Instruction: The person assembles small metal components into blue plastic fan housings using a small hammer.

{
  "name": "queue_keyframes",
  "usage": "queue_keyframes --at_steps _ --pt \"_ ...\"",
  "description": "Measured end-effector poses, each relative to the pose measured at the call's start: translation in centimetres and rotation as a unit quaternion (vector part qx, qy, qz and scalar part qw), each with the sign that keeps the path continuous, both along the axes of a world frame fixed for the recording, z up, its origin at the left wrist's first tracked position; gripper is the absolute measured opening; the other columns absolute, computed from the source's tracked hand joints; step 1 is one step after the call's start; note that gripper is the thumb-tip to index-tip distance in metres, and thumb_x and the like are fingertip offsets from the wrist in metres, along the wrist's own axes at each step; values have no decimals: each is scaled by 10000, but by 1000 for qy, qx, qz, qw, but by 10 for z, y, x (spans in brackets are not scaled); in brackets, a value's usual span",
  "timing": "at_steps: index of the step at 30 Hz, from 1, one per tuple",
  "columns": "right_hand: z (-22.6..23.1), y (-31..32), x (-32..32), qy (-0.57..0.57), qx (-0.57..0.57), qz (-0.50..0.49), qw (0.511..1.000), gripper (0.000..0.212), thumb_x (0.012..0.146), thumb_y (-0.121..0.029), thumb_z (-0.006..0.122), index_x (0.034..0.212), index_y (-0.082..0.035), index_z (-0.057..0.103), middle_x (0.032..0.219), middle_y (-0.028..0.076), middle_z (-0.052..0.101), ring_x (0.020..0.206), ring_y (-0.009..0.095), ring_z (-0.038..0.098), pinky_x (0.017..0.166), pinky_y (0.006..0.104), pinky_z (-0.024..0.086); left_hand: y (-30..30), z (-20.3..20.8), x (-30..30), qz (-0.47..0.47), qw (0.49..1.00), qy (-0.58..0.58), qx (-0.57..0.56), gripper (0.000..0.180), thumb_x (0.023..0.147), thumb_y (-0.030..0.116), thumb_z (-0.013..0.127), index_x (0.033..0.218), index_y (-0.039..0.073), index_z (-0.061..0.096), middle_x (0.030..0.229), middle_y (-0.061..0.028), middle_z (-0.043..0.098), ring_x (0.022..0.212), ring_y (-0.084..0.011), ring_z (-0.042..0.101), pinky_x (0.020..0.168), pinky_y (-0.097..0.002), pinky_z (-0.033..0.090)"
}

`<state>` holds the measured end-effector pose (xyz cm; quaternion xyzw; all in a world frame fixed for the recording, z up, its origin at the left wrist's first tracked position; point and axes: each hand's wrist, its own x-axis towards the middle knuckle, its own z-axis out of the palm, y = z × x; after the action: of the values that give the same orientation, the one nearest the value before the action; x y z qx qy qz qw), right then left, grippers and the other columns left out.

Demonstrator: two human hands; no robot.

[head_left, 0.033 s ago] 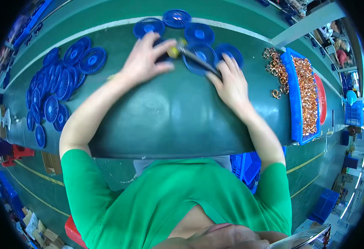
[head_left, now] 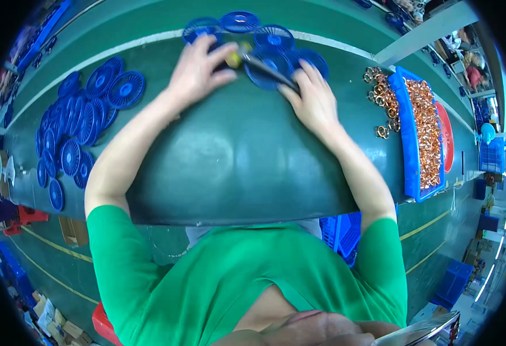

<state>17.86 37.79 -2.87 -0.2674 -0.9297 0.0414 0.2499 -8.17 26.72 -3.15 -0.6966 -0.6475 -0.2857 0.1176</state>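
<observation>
My right hand [head_left: 317,101] is closed around the dark handle of a hammer [head_left: 270,72]. Its blurred head, with yellow faces, points left toward my left hand [head_left: 198,72]. That hand is blurred too, with thumb and fingers apart, over the edge of a blue slatted round grille [head_left: 202,26]. Whether its fingertips touch the grille is hard to make out. More blue grilles lie at the far side of the table: one at the far middle [head_left: 239,22], another to its right [head_left: 274,38], one under the hammer [head_left: 258,78] and one by my right fingers [head_left: 316,59].
A heap of blue grilles [head_left: 71,115] covers the table's left side. On the right, a blue tray [head_left: 412,155] is full of copper-coloured rings, with loose rings [head_left: 382,95] beside it. A red basin [head_left: 448,138] stands behind the tray. The green table's near edge [head_left: 253,222] runs before me.
Both hands and the hammer are slightly farther left and away from me. The far grilles also appear shifted a little left and away. The ring tray has stayed in place.
</observation>
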Motion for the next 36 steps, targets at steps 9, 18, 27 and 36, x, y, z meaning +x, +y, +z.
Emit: queue_keyframes --at_steps 9,18,27,36 --pt "12 78 -44 37 -49 -106 993 272 826 -259 677 949 -43 567 1090 147 581 993 342 588 828 468 450 81 15 -103 309 931 183 -59 548 862 480 597 1359 288 470 1365 -126 477 1289 -299 419 972 -637 338" --pt "23 28 106 20 -32 -180 983 401 868 -309 643 1123 -6 576 1075 194 585 1012 364 577 867 434 475 -75 39 -94 406 845 201 -284 738 796 644 583 1389 224 457 1460 -170 368 1346 -378 341 1020 -679 228" --pt "8 49 130 38 -16 -177 983 157 892 -166 612 834 -27 568 894 175 560 818 368 570 706 459 465 -124 9 -7 273 949 122 -99 336 789 341 665 1054 135 656 1047 -98 572 1096 -275 490 958 -548 333" --pt "17 -59 98 7 -134 -16 991 187 927 -160 562 815 -11 561 756 181 575 724 388 582 651 436 459 -145 8 49 155 988 -1 5 433 714 324 768 1024 88 578 878 -113 518 828 -311 540 714 -432 438"
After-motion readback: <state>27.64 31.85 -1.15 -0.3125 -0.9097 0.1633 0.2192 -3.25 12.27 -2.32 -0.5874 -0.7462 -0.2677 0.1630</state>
